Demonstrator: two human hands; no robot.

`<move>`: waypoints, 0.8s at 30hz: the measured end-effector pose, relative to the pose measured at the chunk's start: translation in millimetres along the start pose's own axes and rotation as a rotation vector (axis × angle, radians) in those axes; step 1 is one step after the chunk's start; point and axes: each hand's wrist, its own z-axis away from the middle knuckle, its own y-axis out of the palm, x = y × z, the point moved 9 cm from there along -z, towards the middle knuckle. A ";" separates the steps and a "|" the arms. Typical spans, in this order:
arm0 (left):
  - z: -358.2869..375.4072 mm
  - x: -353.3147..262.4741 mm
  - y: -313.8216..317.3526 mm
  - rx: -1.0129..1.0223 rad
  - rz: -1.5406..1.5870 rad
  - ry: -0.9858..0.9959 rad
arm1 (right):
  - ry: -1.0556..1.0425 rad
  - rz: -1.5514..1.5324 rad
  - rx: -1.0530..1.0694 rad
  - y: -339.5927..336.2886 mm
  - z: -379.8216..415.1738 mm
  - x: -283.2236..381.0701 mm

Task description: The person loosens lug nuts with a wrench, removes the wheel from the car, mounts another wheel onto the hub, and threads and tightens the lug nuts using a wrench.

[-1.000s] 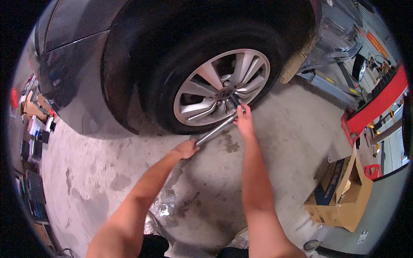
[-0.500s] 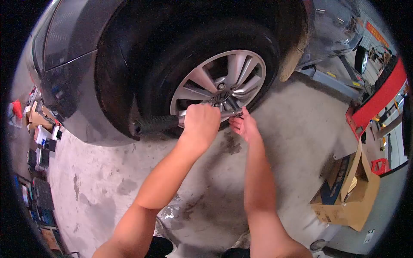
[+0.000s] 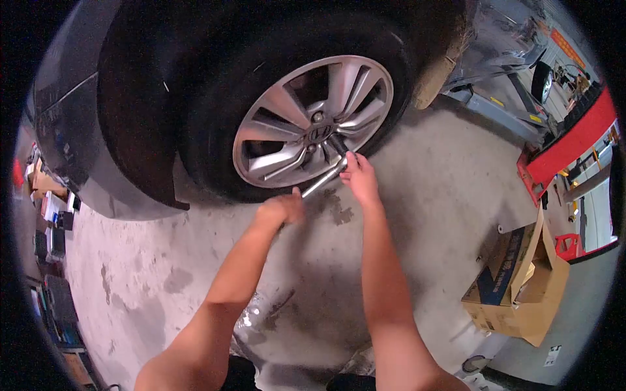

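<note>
A silver-shafted wrench (image 3: 321, 184) slants down and left from the lower right part of the wheel (image 3: 280, 163). Its dark socket (image 3: 338, 144) meets the wheel just right of the hub cap. My left hand (image 3: 283, 208), slightly blurred, is closed round the lower end of the wrench, and its grip is mostly hidden. At the wrench head, my right hand (image 3: 360, 179) has its thumb and fingers pressed around the joint with the socket. The black tire (image 3: 215, 150) surrounds the silver spokes.
The dark car fender (image 3: 72, 124) is at the left. On the right are an open cardboard box (image 3: 515, 319), a red lift part (image 3: 574, 153) and a grey lift arm (image 3: 495, 114). Boxes and cases (image 3: 59, 293) line the far left.
My left hand and the wrench handle have swung down, from pointing left across the wheel to slanting below it. My right hand stays at the wrench head. The view has shifted slightly.
</note>
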 end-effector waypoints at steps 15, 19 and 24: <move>103.7 -68.4 -114.7 -0.637 -0.384 0.168 | 0.287 -0.738 0.123 23.0 4.5 -16.6; -1.4 0.0 -26.8 -0.200 -0.059 0.128 | 0.114 -0.452 0.016 15.8 9.3 -6.8; -23.0 -2.6 -0.1 -0.162 0.013 0.144 | 0.111 -0.319 0.015 5.7 -5.7 -16.9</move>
